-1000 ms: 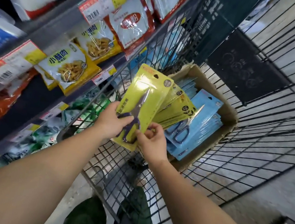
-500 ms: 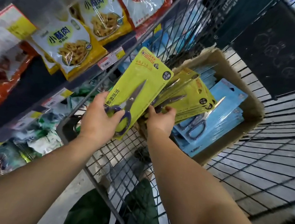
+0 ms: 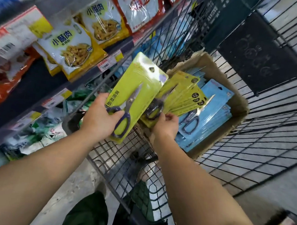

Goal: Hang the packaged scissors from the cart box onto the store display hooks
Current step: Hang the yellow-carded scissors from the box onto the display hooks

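Beside the cardboard box [image 3: 238,108], snack-bag shelves [image 3: 73,49] and wire cart [image 3: 273,127]

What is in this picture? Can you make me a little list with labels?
place: store aisle beside a wire cart
left hand: holds one green pack of scissors
right hand: holds a fan of green packs
box: cardboard, in the cart
in box: blue packs of scissors
shelf: yellow snack bags on the left
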